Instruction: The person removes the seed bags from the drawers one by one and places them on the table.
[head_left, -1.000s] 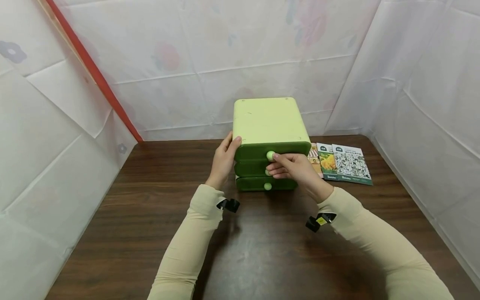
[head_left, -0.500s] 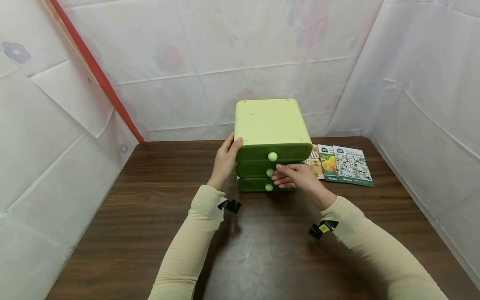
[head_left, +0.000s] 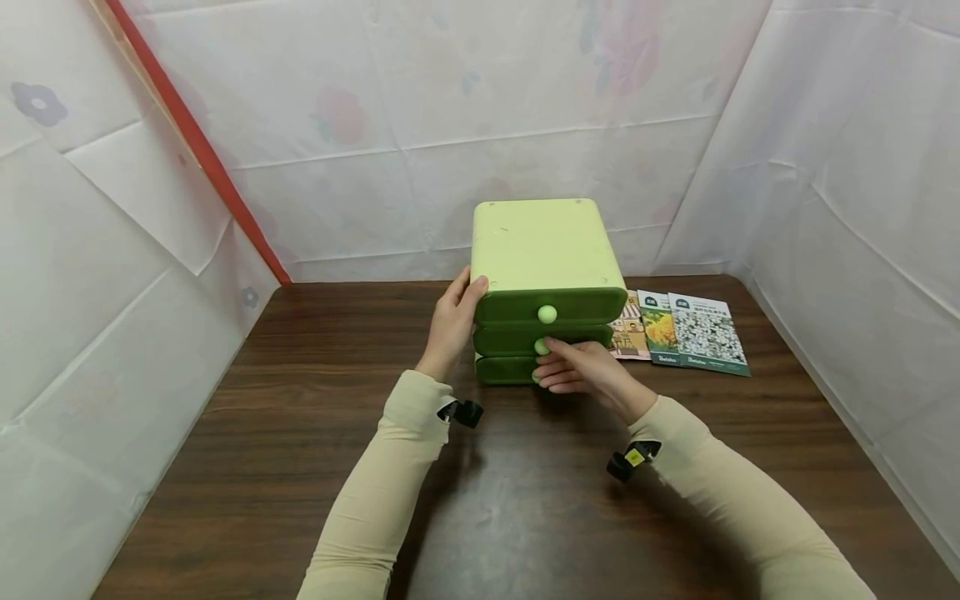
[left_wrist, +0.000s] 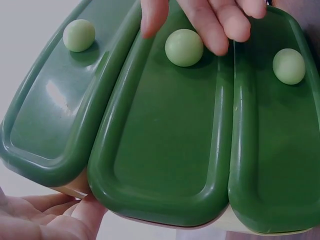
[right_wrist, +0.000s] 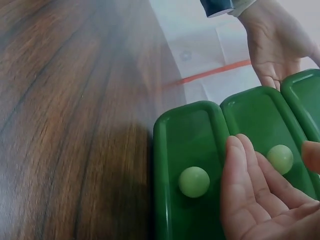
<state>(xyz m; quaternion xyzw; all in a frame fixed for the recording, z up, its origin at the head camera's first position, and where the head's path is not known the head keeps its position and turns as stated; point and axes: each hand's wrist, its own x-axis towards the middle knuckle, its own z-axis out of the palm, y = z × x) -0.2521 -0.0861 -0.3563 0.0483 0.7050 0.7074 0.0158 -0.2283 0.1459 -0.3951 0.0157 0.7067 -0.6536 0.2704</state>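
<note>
On the dark worktop (head_left: pixel 300 467) stands a green cabinet (head_left: pixel 543 242). The left hand (head_left: pixel 448 321), fingers uncurled, braces its side; the right hand (head_left: pixel 588 371) has thumb and fingers apart around the middle knob (left_wrist: pixel 184 47); a centred pinch seems best.

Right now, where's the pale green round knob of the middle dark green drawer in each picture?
Head: the pale green round knob of the middle dark green drawer is slightly right of and below centre.
Left wrist: near the top, slightly right of centre, second of three in a row.
Right wrist: right of centre, below mid-height.
Shared landmark: the person's bare right hand, close by it in every view.
</note>
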